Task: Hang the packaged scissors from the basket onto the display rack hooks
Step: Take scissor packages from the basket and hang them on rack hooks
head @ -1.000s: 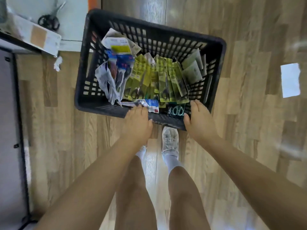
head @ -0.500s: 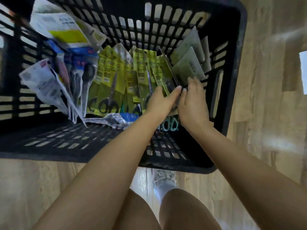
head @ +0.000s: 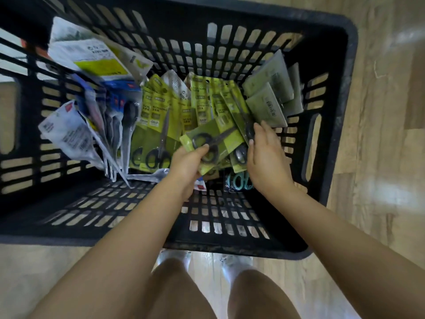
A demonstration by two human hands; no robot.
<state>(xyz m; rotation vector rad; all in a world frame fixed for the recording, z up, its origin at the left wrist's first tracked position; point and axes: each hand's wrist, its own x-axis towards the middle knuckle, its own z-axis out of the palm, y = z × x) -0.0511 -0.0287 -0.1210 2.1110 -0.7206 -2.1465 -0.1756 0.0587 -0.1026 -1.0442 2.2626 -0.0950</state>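
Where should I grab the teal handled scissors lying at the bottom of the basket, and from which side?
Probably by the teal scissors' handle loops, coming straight down from above. They lie low on the basket floor, the loops facing the near wall and showing between the left hand and right hand; the blade end is buried under green packs.

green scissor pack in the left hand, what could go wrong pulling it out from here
The left hand pinches the green scissor pack only at its handle end, so it may slip or twist free. It overlaps the neighbouring green packs, which could snag and get dragged up. The right hand rests open on another pack and may knock the leaning grey packets over.
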